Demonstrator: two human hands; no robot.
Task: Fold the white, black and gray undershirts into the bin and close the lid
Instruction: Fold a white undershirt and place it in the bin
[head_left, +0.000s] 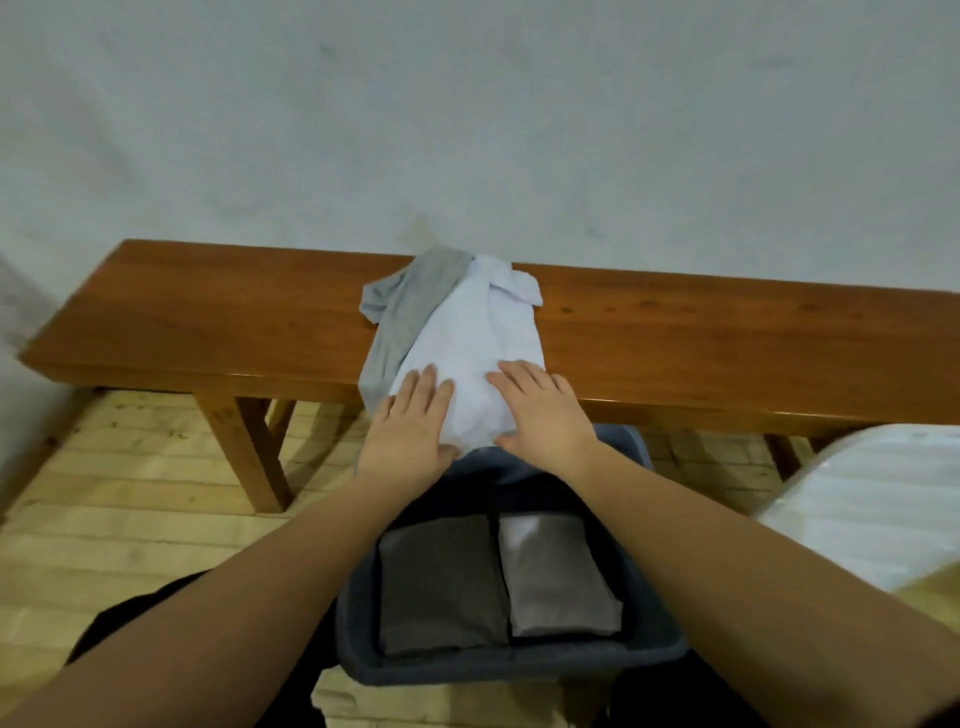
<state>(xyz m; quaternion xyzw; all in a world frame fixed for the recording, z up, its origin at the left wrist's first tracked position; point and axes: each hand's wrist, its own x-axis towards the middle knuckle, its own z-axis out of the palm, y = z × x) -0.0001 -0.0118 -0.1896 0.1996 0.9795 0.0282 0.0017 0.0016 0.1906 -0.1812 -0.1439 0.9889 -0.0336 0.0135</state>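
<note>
White undershirt (467, 353) lies on the wooden worktop (727, 338) w/ its near hem hanging over the edge above the open bin (519, 670), overlapping a gray undershirt (410, 306) on its left; left hand (410, 421) and right hand (540, 410) press flat on it, fingers straight and slightly spread, pinching nothing. Two folded pieces already sit in the bin; no lid seen. Risk, imo: smoothing or folding the white one could drag the gray one along, or slide both off the edge unfolded.

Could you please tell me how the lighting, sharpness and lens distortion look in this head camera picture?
Head view: soft, even light with no glare; wide-angle lens bows the long brown wooden bench; the forearms loom large at the bottom edge; the left hand and right hand on the white undershirt look slightly soft; the dark grey plastic bin sits in shade.
</note>
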